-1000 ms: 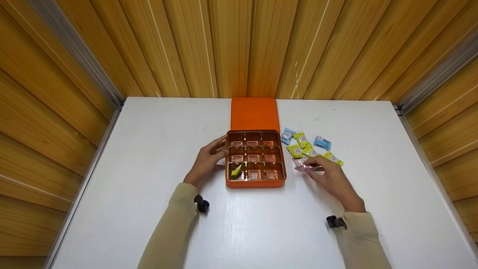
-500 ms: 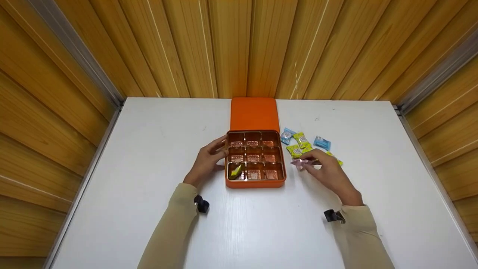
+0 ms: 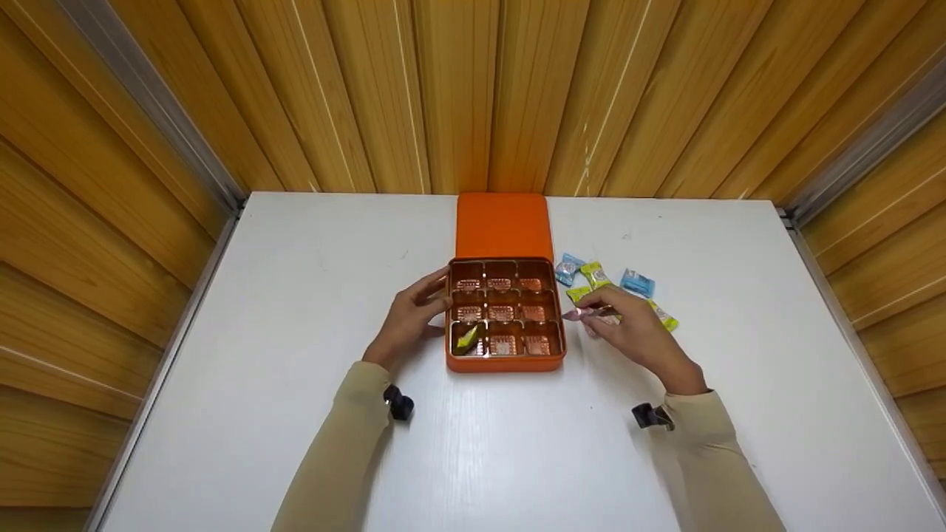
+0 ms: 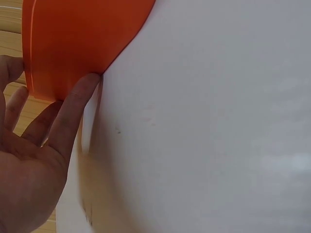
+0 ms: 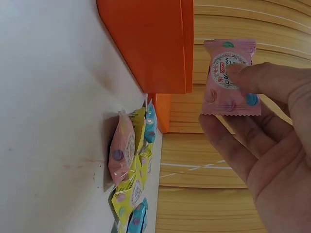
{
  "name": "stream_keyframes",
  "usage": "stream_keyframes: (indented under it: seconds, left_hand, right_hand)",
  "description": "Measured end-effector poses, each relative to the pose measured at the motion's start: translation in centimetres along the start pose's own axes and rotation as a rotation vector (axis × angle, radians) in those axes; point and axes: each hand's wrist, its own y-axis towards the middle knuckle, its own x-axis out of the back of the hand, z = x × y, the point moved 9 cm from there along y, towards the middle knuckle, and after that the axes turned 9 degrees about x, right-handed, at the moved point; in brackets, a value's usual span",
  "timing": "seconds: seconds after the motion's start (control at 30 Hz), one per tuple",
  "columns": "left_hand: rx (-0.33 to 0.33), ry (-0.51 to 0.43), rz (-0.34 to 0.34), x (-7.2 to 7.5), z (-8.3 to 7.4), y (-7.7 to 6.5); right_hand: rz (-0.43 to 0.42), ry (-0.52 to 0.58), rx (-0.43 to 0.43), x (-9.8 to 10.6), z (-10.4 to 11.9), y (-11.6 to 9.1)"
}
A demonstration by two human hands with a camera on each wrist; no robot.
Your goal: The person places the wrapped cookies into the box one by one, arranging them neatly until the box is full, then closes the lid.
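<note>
An orange tin (image 3: 506,364) with a compartmented brown tray stands mid-table. One yellow-wrapped candy (image 3: 467,340) lies in its near left compartment. My left hand (image 3: 406,318) touches the tin's left side; in the left wrist view its extended fingers (image 4: 73,109) rest against the orange wall. My right hand (image 3: 635,329) pinches a pink-wrapped candy (image 5: 228,77) between thumb and fingers, just right of the tin's right wall. In the right wrist view this candy is raised off the table, and a second pink candy (image 5: 122,150) lies on the table below it.
An orange lid (image 3: 504,224) lies behind the tin. Right of the tin are several yellow candies (image 3: 594,273), partly hidden by my right hand, and blue candies (image 3: 637,282). Wood-patterned walls (image 3: 510,96) border the white table (image 3: 332,244).
My right hand has lifted the pink candy off the pile and carried it left to beside the tin. The left hand and tin have stayed still.
</note>
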Motion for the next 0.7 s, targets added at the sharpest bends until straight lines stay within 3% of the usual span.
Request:
stream_keyframes:
  seconds: [0.33, 0.7]
  left_hand:
    - [0.019, -0.02, -0.009, 0.0, -0.1, -0.1]
    - [0.018, -0.01, -0.016, 0.1, 0.1, -0.1]
  right_hand:
    - [0.072, -0.002, 0.098, -1.2, 1.8, 1.8]
    - [0.155, 0.021, 0.102, -3.0, 2.5, 3.2]
